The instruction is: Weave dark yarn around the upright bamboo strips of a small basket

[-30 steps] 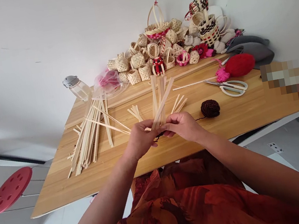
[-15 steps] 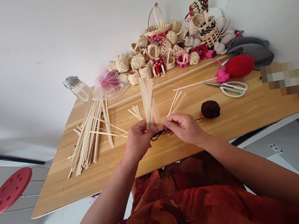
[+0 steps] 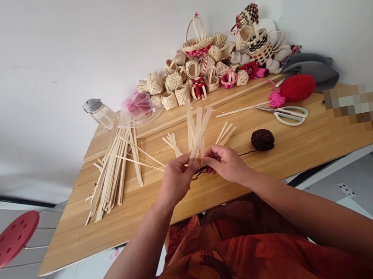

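Between my two hands stands a bundle of pale flat weaving strips, fanned upward and partly crossing. My left hand is closed on the lower left part of the strips. From the right, my right hand pinches at the base of the same strips. Dark brown yarn runs around the strips' lower ends, partly hidden by my fingers. Its strand trails right to a ball of brown yarn on the table. More strip ends stick out behind each hand.
A pile of loose strips lies at left, near a clear bottle. Small woven baskets are heaped along the back. Scissors and a red yarn ball lie at right. A red stool stands beyond the left edge.
The strips in my hands have fanned wider, with some now leaning right. My right hand has moved slightly left, closer to my left hand. The camera view has shifted a little.
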Demonstrator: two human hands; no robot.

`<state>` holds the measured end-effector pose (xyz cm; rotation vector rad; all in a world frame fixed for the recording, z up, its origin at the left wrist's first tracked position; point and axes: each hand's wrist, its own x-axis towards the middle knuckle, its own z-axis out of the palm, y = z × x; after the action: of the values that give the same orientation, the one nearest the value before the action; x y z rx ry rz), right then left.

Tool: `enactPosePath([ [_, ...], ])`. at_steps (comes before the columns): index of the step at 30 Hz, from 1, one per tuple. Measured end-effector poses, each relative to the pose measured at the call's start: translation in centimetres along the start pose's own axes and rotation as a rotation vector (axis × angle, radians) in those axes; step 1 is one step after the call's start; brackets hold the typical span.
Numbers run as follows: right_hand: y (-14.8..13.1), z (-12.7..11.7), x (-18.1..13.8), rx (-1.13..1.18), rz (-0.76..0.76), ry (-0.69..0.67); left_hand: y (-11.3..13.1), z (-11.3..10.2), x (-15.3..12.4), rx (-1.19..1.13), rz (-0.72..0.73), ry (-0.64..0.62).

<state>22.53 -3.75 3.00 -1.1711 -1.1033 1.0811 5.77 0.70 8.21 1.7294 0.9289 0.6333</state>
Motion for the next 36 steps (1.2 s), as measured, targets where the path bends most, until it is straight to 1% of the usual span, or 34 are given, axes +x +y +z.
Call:
enactPosePath([
  [3, 0.1, -0.3, 0.0, -0.01, 0.018, -0.004, 0.2, 0.0, -0.2, 0.096, 0.099, -0.062],
  [4, 0.1, -0.4, -0.2, -0.027, 0.013, -0.008, 0.1, 0.0, -0.3, 0.143, 0.142, -0.064],
  [6, -0.1, -0.9, -0.5, -0.106, -0.005, -0.014, 0.0, 0.1, -0.4, 0.245, 0.204, -0.028],
  [8, -0.4, -1.5, -1.0, -0.264, -0.048, -0.015, -0.4, 0.0, -0.4, 0.344, 0.23, 0.042],
  [11, -0.8, -2.6, -1.6, -0.596, -0.14, -0.039, -1.2, -0.5, -0.2, 0.517, 0.24, 0.136],
  [13, -1.0, -3.4, -1.9, -0.765, -0.195, -0.063, -1.8, -0.9, 0.0, 0.626, 0.228, 0.145],
  [14, -1.1, -3.7, -1.9, -0.811, -0.216, -0.069, -2.2, -1.0, 0.1, 0.669, 0.218, 0.141],
  [19, -2.0, -4.6, -2.0, -0.847, -0.336, -0.072, -3.9, -1.0, 0.5, 0.829, 0.174, 0.096],
  [23, -3.3, -5.2, -2.3, -0.907, -0.506, 0.005, -4.8, -0.5, 0.7, 0.89, 0.149, 0.04],
  [25, -3.8, -5.6, -2.3, -0.931, -0.54, 0.059, -5.0, -0.3, 0.7, 0.917, 0.159, 0.034],
  [26, -4.0, -5.8, -2.3, -0.936, -0.532, 0.091, -5.1, -0.3, 0.7, 0.928, 0.166, 0.033],
  [28, -4.3, -6.3, -1.9, -0.921, -0.464, 0.163, -5.1, -0.4, 0.5, 0.936, 0.175, 0.039],
  [31, -4.3, -7.2, -1.0, -0.831, -0.278, 0.226, -4.8, -0.6, 0.1, 0.9, 0.185, 0.062],
  [33, -4.1, -7.7, -0.4, -0.747, -0.156, 0.206, -4.4, -0.9, -0.3, 0.833, 0.197, 0.079],
  [36, -3.4, -8.0, 0.2, -0.645, -0.017, 0.148, -3.6, -1.3, -0.9, 0.681, 0.186, 0.094],
])
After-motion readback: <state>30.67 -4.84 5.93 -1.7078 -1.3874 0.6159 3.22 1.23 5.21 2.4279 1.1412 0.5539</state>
